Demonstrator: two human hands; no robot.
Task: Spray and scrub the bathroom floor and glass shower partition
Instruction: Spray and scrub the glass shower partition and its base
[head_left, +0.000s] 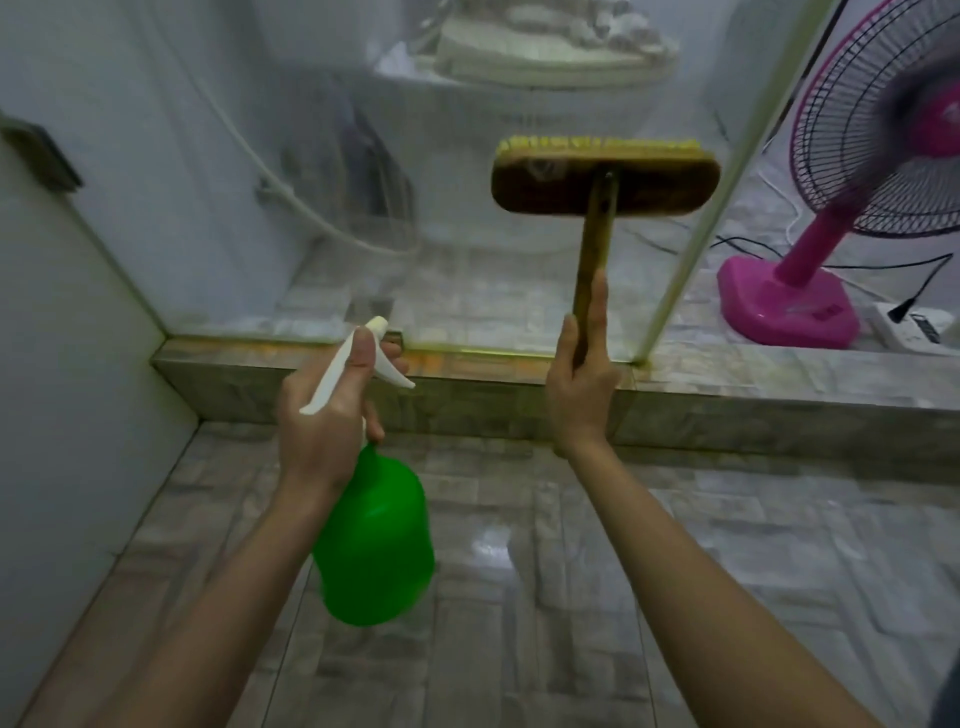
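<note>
My left hand (330, 421) grips the white trigger head of a green spray bottle (376, 540), its nozzle aimed at the glass shower partition (426, 171) just ahead. My right hand (582, 384) holds the wooden handle of a scrub brush (605, 176), index finger lying along the handle. The brush head, with yellow bristles, is raised against the glass near the partition's right edge. The glass looks cloudy and streaked. Wet grey stone-pattern floor tiles (545, 597) lie below my arms.
A raised tiled kerb (727, 410) carries the glass. A white wall (62, 364) closes the left side. Beyond the glass edge stand a pink pedestal fan (810, 291), its cables and a white power strip (909, 327). A toilet (545, 57) shows through the glass.
</note>
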